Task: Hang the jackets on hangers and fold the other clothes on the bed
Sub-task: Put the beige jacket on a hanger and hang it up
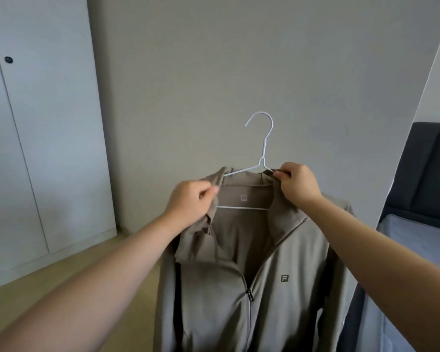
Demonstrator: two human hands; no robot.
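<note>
The taupe jacket [214, 301] is held up in the air in front of the person, draped over a white wire hanger [264, 146]. The hanger's hook stands free above the collar and its lower bar shows across the open neck. The left hand [188, 201] is at the jacket's left collar edge, its grip pinched shut on a fold of the fabric between thumb and fingers. The right hand [299, 185] is at the opposite collar edge, its grip closed tight on the cloth just where the hanger's arm runs under it. Whether it also holds the wire I cannot tell. The zip puller [250, 295] sits partway up the jacket's front, with the neck lying open above it. Behind the jacket is a plain wall [214, 59]. Left of the jacket stand pale wardrobe doors [48, 123] with a dark round knob [8, 59]. To the jacket's right is the bed [412, 232] with its dark headboard.
</note>
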